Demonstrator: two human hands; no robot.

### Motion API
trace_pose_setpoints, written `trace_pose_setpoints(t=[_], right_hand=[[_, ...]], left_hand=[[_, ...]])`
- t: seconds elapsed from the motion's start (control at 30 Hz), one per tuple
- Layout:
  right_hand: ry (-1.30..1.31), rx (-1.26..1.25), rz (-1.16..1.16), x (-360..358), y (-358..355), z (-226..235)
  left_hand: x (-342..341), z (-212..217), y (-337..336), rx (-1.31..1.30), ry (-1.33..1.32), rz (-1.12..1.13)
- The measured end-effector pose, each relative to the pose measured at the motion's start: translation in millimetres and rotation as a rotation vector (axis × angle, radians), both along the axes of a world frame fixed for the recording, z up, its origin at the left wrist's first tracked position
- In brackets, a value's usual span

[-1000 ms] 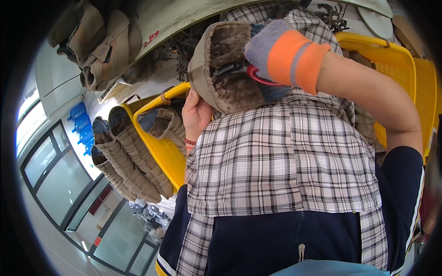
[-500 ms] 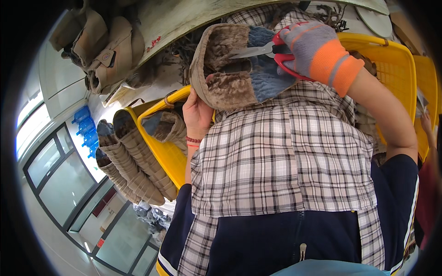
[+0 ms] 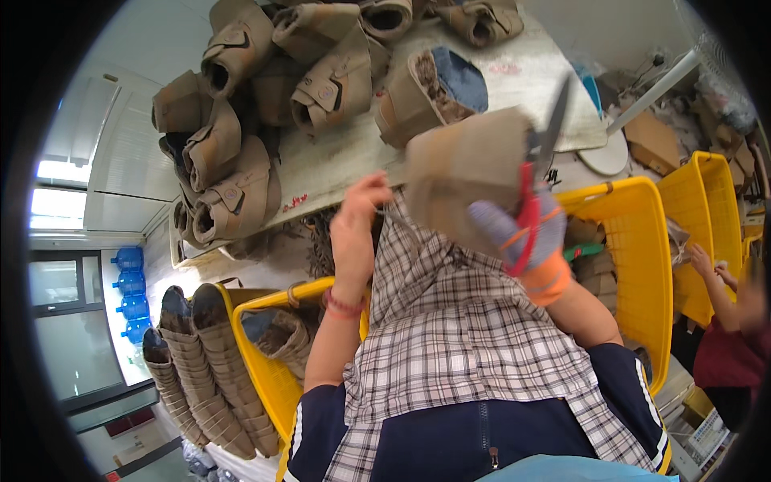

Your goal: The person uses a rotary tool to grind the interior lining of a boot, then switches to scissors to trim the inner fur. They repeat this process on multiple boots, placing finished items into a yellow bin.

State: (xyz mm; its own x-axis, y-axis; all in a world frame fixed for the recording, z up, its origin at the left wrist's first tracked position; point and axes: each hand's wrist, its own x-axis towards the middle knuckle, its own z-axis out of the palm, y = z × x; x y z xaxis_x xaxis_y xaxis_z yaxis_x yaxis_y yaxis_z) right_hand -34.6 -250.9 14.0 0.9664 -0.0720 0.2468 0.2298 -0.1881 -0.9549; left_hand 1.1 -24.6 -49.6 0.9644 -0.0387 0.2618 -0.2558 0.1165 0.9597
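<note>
My right hand (image 3: 530,245), in a grey and orange glove, is closed round red-handled scissors (image 3: 527,210). Their dark blade points up and away, blurred by motion. The same hand's thumb lies against a tan fabric tube (image 3: 462,173), which hangs in front of me over the near table edge. To the left of that tube, my bare left hand (image 3: 357,229) is raised with its fingers apart and nothing visible in them. Just beyond the tube, another tan tube (image 3: 409,108) with brown fur and blue lining lies on the table.
Many similar tan pieces (image 3: 325,92) are heaped on the pale worktable (image 3: 337,165). Yellow baskets (image 3: 654,265) stand on my right, and another yellow basket (image 3: 269,402) on my left beside nested tan stacks (image 3: 213,369). At the far right sits a co-worker (image 3: 727,353).
My left hand has let go of the fur-lined tube. The tube now shows its tan outside and has moved up with my right hand and the scissors. My view has shifted toward the table.
</note>
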Motion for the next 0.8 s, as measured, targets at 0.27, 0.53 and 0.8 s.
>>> trace_pose_setpoints(t=[0.27, 0.53, 0.8], right_hand=[[-0.141, -0.318, -0.257, 168.6, -57.2, -58.9], [0.027, 0.001, 0.295, 182.9, -56.4, -97.8], [-0.552, -0.413, 0.045, 180.1, -47.1, -156.6]], left_hand=[[143.0, -69.2, -58.8, -0.298, 0.132, 0.08], [149.1, -88.4, -83.4, -0.574, 0.226, -0.109], [156.7, -71.7, -65.6, 0.416, -0.278, 0.345]])
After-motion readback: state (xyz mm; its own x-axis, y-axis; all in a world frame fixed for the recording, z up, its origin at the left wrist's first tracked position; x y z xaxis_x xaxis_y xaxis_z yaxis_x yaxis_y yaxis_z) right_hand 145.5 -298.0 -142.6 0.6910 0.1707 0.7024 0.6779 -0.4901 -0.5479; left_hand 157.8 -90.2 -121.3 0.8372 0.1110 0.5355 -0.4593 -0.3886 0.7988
